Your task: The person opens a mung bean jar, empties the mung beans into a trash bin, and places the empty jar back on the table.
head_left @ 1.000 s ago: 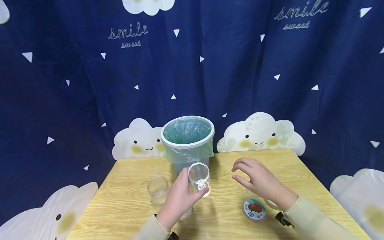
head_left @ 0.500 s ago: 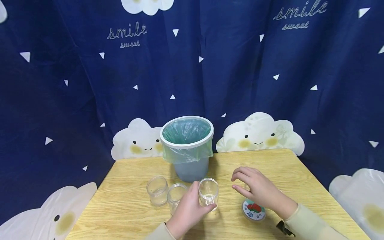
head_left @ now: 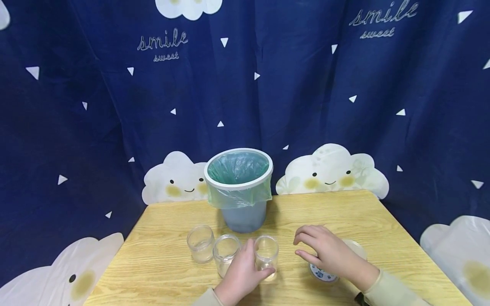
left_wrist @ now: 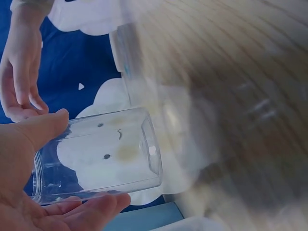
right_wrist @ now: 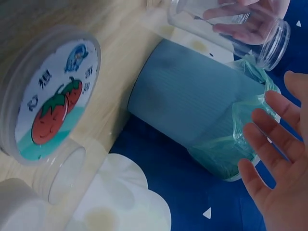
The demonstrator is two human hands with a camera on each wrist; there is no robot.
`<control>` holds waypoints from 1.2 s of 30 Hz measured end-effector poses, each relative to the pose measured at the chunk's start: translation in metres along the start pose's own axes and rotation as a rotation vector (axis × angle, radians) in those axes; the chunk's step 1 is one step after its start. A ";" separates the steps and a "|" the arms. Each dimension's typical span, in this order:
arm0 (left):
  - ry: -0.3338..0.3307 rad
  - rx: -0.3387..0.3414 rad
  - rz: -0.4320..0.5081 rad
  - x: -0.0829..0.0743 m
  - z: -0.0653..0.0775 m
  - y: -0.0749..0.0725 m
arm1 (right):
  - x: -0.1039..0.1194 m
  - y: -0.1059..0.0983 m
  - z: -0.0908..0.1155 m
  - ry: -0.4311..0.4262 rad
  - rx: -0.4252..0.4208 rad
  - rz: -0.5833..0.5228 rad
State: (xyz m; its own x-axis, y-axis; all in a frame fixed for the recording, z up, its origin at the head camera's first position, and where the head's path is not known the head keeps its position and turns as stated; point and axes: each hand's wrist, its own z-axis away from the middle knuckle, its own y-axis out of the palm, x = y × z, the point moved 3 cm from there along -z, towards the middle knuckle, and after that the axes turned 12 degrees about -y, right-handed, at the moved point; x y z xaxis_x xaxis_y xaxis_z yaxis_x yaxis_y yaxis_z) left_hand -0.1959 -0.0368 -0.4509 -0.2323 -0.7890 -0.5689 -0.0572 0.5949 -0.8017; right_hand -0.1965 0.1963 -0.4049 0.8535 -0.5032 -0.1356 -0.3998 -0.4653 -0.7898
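My left hand (head_left: 245,272) grips a clear plastic jar (head_left: 266,250) without a lid, thumb on one side and fingers on the other. In the left wrist view the jar (left_wrist: 101,151) lies across the palm side, and its base appears close over the wood. Two more clear open jars stand just to the left: a near one (head_left: 226,250) and a farther one (head_left: 200,242). My right hand (head_left: 327,250) hovers with loosely bent fingers, holding nothing. Under it is a round lid printed with tomatoes (head_left: 323,274), partly hidden by the hand; the right wrist view shows the print (right_wrist: 57,103) fully.
A grey-blue bin (head_left: 245,216) with a white rim and green liner bag stands at the back middle of the wooden table (head_left: 168,276). A clear round piece (head_left: 356,247) lies behind the right wrist. A dark blue cloud-print curtain (head_left: 306,106) hangs behind.
The left hand has brought the jar down and to the right, beside the other two jars. The right hand has lowered a little over the tomato lid, its fingers still loosely bent.
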 end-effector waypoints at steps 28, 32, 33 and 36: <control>-0.075 0.157 0.064 0.016 -0.002 0.012 | 0.018 0.012 0.003 -0.014 0.035 0.019; -0.079 0.162 0.074 0.017 -0.001 0.012 | 0.019 0.013 0.004 -0.021 0.029 0.014; -0.077 0.158 0.073 0.017 -0.001 0.012 | 0.019 0.012 0.004 -0.021 0.028 0.013; -0.054 0.122 0.061 0.017 0.000 0.010 | 0.018 0.012 0.005 -0.018 0.032 0.020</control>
State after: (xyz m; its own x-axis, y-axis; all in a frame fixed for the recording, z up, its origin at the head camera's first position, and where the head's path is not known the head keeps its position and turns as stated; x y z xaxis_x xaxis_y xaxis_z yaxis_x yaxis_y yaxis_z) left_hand -0.2002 -0.0437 -0.4687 -0.1790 -0.7612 -0.6233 0.0748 0.6212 -0.7801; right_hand -0.1843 0.1848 -0.4197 0.8516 -0.4986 -0.1620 -0.4059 -0.4314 -0.8057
